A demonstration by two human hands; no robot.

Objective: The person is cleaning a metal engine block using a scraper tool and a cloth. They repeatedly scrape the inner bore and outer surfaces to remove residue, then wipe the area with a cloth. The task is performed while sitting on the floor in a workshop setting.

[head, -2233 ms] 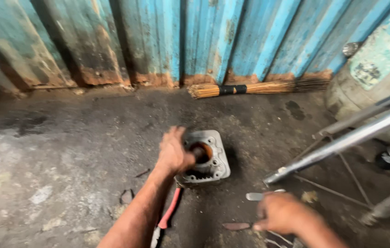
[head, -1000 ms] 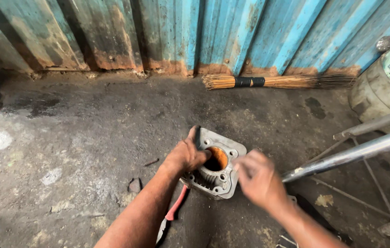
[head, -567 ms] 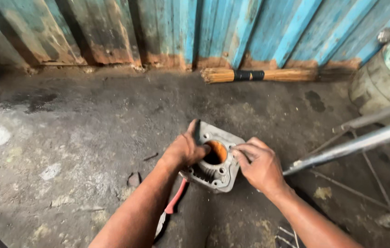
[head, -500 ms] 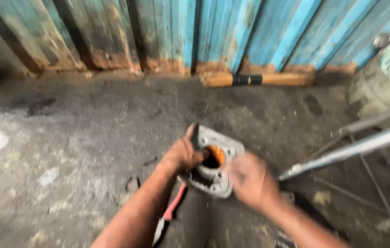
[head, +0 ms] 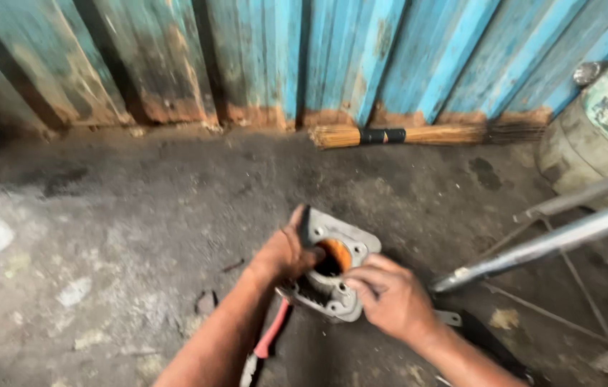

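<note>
- Risk, slipping: cylinder block (head: 332, 276), grey cast metal with an orange-brown bore, sits tilted on the concrete floor (head: 139, 215) at lower centre of the frame; with its base not flat, a push from either side could rock it or let it skid.
- Risk, pinching: left hand (head: 286, 251) has its thumb hooked over the bore rim; a sudden shift of the block could trap that thumb against the edge.
- Risk, underfoot: pliers with red handles (head: 264, 344) lie on the floor just below the block, partly under the left forearm, where the block could drop onto them.
- Left hand: closed around the block's left edge, gripping it.
- Right hand (head: 386, 297): curled over the block's lower right corner, fingers touching the top face; whether it holds anything small cannot be told.
- Position: block lies between both hands, touching each.
- Surroundings: broom (head: 418, 134) along the blue corrugated wall (head: 332, 57), upper centre; chrome tube (head: 554, 240) at right, apart from the block.
</note>
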